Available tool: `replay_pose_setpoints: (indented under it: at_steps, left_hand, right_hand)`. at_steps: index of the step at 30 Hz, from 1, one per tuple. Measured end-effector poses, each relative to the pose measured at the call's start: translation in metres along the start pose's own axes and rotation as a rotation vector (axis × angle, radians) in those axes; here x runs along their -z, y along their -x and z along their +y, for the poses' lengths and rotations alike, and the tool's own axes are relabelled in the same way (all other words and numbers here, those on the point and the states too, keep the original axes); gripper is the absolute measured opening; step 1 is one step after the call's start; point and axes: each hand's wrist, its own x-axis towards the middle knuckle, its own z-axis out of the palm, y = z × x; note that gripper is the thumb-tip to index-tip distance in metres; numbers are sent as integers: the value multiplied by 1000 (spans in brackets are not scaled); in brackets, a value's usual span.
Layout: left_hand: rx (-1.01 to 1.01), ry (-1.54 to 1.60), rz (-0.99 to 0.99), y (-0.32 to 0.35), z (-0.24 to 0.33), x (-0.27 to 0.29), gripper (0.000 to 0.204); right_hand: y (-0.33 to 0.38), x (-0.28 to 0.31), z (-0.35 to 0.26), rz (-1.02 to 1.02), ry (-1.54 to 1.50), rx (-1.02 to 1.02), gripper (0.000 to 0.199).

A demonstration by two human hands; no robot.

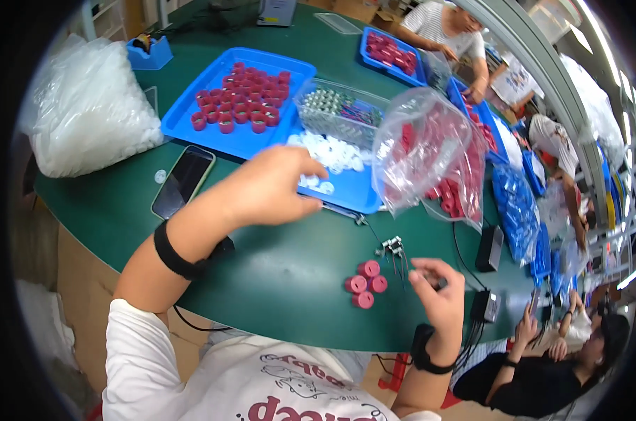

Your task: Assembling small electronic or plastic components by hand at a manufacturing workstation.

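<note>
The left hand [283,184] is holding its thumb and forefinger apart, hovering at the nine o'clock edge of a shallow blue plastic tray [359,195]. Small round translucent-white plastic discs [332,151] are lying in that tray, at two o'clock from the hand. The right hand [439,293] is curling its thumb and forefinger close together; whether they are gripping anything, one cannot tell. At nine o'clock from it, four short dark-pink cylinders [363,284] are clustering on the green tabletop [283,295]; at ten to eleven, a small silver-and-black part with wires [392,246] is lying. Farther out from the left hand, a clear rectangular plastic box [332,128] is standing at one o'clock, a second blue plastic tray [244,145] is holding dark-pink cups [241,111] at eleven, and a dark-screened phone [184,181] is resting at nine.
</note>
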Motion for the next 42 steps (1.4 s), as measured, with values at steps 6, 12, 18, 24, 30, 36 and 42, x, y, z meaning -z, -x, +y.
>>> replay_pose_setpoints:
  at_steps: [6, 12, 18, 24, 30, 36, 42]
  left_hand:
    - [-73, 11, -463, 11, 25, -64, 43]
    - [-35, -20, -490, 22, 43, -94, 46]
    - [-27, -53, -492, 22, 35, -92, 44]
    - [79, -128, -291, -4, 16, -86, 33]
    - [-94, -269, -157, -24, 15, -122, 31]
    - [-279, -490, -182, -37, 8, -138, 22]
    - [-354, -653, -215, -35, 5, -138, 11]
  right_hand:
    - [-6, -1, -3, -126, 184, 3, 22]
    - [3, 0, 3, -259, 404, 26, 28]
    - [-1, 5, 17, -241, 416, -1, 31]
    - [-23, 10, 18, -142, 431, -67, 29]
    - [-41, 1, 41, -66, 524, 74, 33]
    - [-46, -8, 51, -149, 544, 60, 29]
    - [-37, -4, 45, -50, 516, 75, 33]
